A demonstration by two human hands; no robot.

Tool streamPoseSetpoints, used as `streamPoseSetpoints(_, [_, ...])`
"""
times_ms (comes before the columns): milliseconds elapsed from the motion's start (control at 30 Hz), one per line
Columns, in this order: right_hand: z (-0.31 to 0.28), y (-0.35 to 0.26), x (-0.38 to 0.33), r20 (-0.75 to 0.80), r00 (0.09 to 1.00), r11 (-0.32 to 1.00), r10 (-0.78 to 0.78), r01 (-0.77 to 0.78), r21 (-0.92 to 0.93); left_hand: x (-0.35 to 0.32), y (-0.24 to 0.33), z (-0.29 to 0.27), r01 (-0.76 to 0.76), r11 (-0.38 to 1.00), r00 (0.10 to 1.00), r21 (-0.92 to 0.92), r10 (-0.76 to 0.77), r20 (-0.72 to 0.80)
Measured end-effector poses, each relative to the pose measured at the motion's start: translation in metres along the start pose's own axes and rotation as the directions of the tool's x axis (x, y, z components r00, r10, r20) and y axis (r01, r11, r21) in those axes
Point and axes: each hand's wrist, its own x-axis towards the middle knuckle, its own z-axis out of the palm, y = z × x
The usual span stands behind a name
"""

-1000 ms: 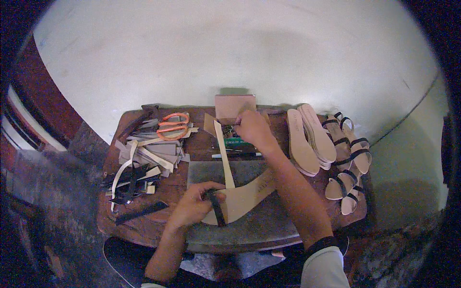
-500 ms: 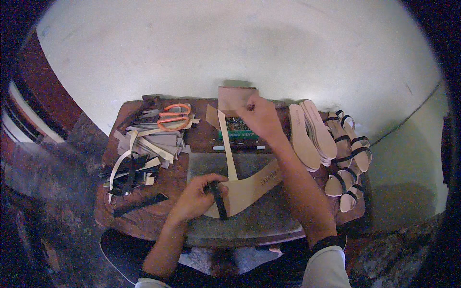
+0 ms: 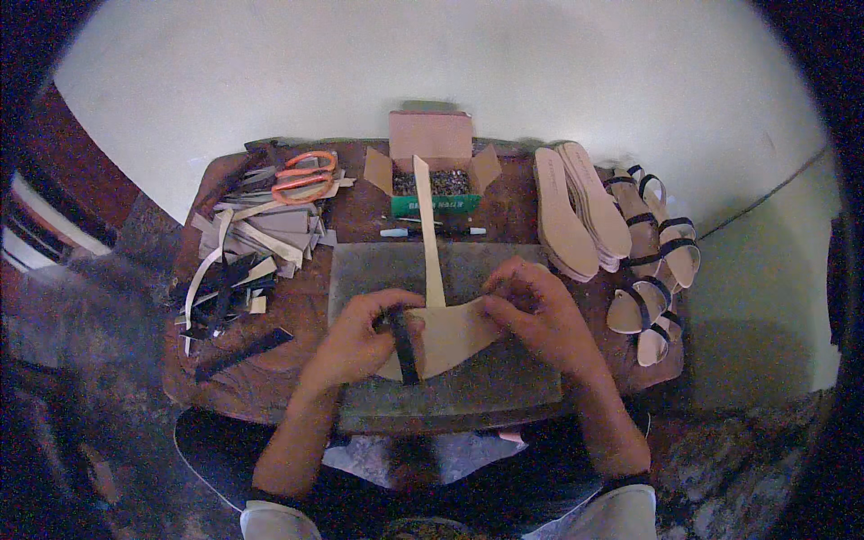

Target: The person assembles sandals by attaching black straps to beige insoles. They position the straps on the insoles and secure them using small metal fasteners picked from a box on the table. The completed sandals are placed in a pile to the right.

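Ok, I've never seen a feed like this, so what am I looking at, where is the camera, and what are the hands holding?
There is no machine here: these are a person's two bare hands. The camera is worn on the person's head and looks down, so the forearms enter from the bottom, and the wide lens bends the edges.

The left hand and right hand both grip a tan leather piece with a long narrow strip running away from the person. A dark strap lies across it by the left hand. It rests on a grey slab on a small brown table.

Also on the table: an open cardboard box of small dark bits, orange-handled scissors, a pile of strips on the left, flat soles and strappy sandals on the right.
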Motion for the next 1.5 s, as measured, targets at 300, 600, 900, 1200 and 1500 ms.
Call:
streamPoseSetpoints(300, [0.010, -0.003, 0.001, 0.104, 0.988, 0.976, 0.116, -0.132, 0.172, -0.001, 0.003, -0.001, 0.019, 1.000, 1.000, -0.022, -0.018, 0.009])
streamPoseSetpoints(600, [0.012, -0.011, 0.001, 0.142, 0.990, 0.999, 0.003, 0.003, -0.042, -0.002, 0.002, 0.001, -0.040, 0.999, 0.999, 0.018, 0.041, -0.025])
streamPoseSetpoints(900, [0.023, -0.013, -0.001, 0.141, 0.989, 0.989, 0.053, -0.033, -0.142, -0.002, 0.005, 0.001, -0.058, 0.998, 0.998, -0.023, 0.057, -0.016])
streamPoseSetpoints(1200, [0.026, -0.004, 0.002, 0.134, 0.975, 0.952, -0.179, 0.206, -0.225, -0.001, -0.003, 0.002, -0.057, 0.997, 0.998, -0.054, 0.057, -0.005])
streamPoseSetpoints(1500, [0.030, 0.001, 0.003, -0.010, 0.979, 0.950, -0.205, 0.197, -0.241, 0.000, 0.004, 0.002, -0.089, 0.996, 0.996, -0.024, 0.089, -0.018])
